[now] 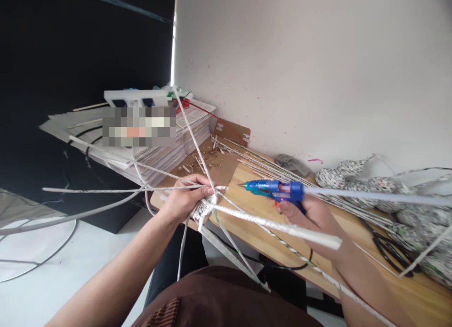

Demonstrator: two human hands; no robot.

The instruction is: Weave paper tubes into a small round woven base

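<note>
My left hand [190,195] is closed on a small woven paper piece [205,208], made of rolled paper sticks. Long white paper sticks [268,221] spread from it in several directions, some up, some across toward my right arm and some down over my lap. In my right hand [310,218] is a blue glue gun [275,189], gripped by its handle. Its nozzle points left, a short gap away from the woven piece and the tip of one stick. A long translucent glue stick [374,194] runs out of the gun's back.
A tall stack of paper [180,150] stands at the back left with a white power strip [136,99] on top. Loose paper sticks [264,164] and woven paper pieces [374,185] lie along the wall on the wooden table [243,202]. A black cable [388,249] coils at right.
</note>
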